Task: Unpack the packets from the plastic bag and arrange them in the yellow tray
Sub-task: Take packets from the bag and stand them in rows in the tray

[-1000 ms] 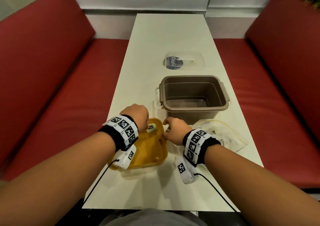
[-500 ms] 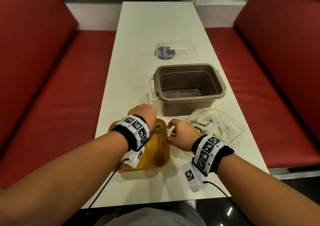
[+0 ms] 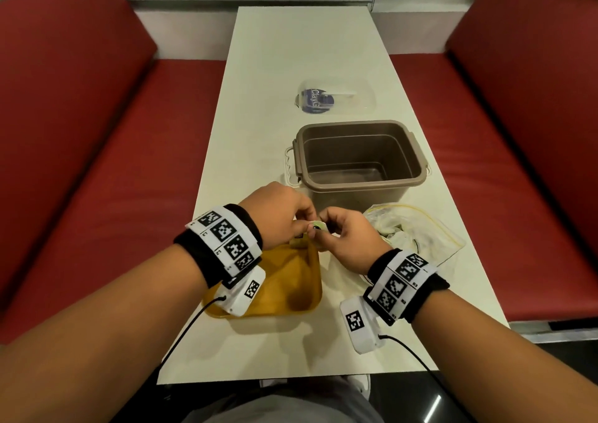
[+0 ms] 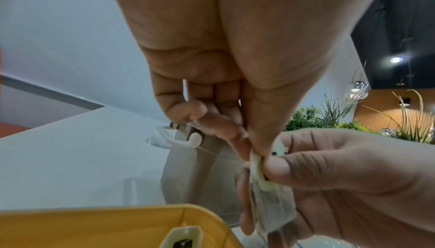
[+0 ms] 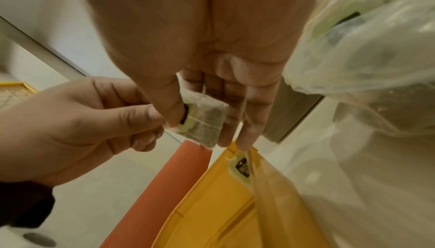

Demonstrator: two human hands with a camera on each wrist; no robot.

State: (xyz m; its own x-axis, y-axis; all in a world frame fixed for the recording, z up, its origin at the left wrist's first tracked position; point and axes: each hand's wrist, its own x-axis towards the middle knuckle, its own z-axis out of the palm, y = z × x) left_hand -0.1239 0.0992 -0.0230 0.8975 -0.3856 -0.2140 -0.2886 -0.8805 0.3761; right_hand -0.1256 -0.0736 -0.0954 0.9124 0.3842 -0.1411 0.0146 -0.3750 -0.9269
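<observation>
A small pale tea-bag packet [image 3: 315, 227] hangs just above the far right corner of the yellow tray [image 3: 291, 296]. My left hand [image 3: 305, 226] pinches its left edge and my right hand [image 3: 324, 228] pinches it from the right. In the right wrist view the packet [image 5: 207, 121] sits between my right thumb and fingers, with the left hand [image 5: 153, 117] on its tag end. In the left wrist view the packet [image 4: 270, 201] hangs edge-on. A second packet [image 5: 242, 166] lies at the tray's far corner [image 4: 183, 239]. The clear plastic bag [image 3: 417, 231] holds more packets to the right.
An empty brown tub [image 3: 359, 160] with a white handle stands right behind my hands. A clear lid [image 3: 335, 97] lies farther back on the white table [image 3: 259, 131]. Red bench seats run along both sides.
My left hand has lifted out of the tray and my right hand has risen from the tray's edge. They now meet above the far right corner, both pinching one packet.
</observation>
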